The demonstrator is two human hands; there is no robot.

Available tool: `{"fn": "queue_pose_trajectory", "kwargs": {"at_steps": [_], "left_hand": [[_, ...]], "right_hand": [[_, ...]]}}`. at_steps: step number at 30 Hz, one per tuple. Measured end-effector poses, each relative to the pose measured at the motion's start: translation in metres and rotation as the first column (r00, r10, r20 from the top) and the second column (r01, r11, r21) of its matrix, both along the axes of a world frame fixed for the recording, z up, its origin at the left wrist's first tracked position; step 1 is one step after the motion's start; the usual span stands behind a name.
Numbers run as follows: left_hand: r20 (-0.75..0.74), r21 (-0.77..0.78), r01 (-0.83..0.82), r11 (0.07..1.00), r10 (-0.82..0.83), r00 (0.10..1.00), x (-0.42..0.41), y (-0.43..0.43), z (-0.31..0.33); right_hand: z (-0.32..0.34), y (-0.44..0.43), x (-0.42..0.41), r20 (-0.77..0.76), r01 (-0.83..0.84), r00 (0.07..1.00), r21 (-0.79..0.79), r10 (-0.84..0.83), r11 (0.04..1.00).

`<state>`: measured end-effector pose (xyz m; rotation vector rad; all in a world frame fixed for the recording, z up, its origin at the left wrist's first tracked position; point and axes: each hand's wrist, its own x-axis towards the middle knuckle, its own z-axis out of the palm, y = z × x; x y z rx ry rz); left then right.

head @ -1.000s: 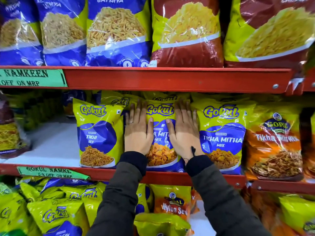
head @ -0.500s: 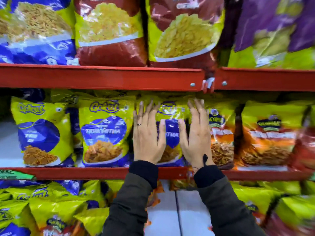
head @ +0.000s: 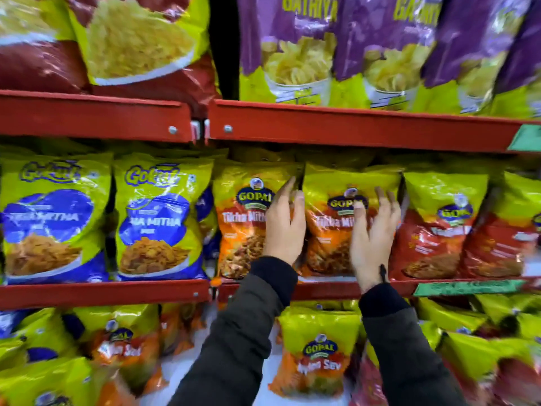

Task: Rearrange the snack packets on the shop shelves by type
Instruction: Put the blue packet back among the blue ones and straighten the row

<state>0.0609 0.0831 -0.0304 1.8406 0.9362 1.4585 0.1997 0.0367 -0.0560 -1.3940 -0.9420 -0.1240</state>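
On the middle shelf stands an orange and yellow Gopal Tikha Mitha packet (head: pixel 333 230) between my two hands. My left hand (head: pixel 285 227) lies edge-on in the gap at its left side, fingers together and pointing up. My right hand (head: pixel 371 235) rests on its right part with the fingers spread, touching the front. A second orange Gopal packet (head: pixel 243 230) stands just left of my left hand. Neither hand has lifted a packet.
Two blue and yellow Gokul Tikha Mitha packets (head: pixel 159 218) stand at the left of the same red shelf (head: pixel 102 293). Red Gopal packets (head: pixel 436 230) stand to the right. Purple Gathiya bags (head: pixel 295 45) fill the shelf above; Gopal Nylon Sev packets (head: pixel 319 356) lie below.
The view and both hands have shifted right along the middle shelf, from the blue Gokul packets to the orange Gopal ones. My left hand has turned from flat to edge-on.
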Motion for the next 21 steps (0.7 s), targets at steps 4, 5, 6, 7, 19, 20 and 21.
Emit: {"fn": "queue_pose_trajectory", "kwargs": {"at_steps": [4,5,6,7,19,20,21], "left_hand": [[0.108,-0.31,0.078,0.948,-0.046,0.993,0.032,0.011,0.011],[0.12,-0.336,0.089,0.938,-0.051,0.991,0.035,0.013,0.012],[0.109,-0.336,0.068,0.939,-0.033,0.993,0.037,0.013,0.015],[0.096,-0.34,0.04,0.94,-0.008,0.995,0.039,0.015,0.015],[-0.257,-0.266,-0.277,0.923,0.209,0.943,0.051,0.04,0.008],[-0.277,-0.27,-0.283,0.92,0.208,0.938,0.051,0.04,0.009],[-0.292,-0.264,-0.299,0.917,0.219,0.931,0.052,0.042,0.008]], "right_hand": [[0.013,-0.002,0.045,-0.342,-0.058,0.939,-0.073,0.03,0.996],[0.016,0.0,0.052,-0.418,-0.12,0.904,-0.049,0.088,0.992],[0.018,0.0,0.06,-0.474,-0.172,0.869,-0.015,0.145,0.985],[0.017,0.002,0.069,-0.503,-0.207,0.844,0.016,0.187,0.978],[0.002,0.039,0.093,-0.412,0.005,0.911,-0.058,-0.029,0.998],[0.002,0.041,0.093,-0.406,-0.01,0.914,-0.084,-0.024,0.996],[0.005,0.04,0.092,-0.4,-0.014,0.916,-0.098,-0.026,0.995]]}}
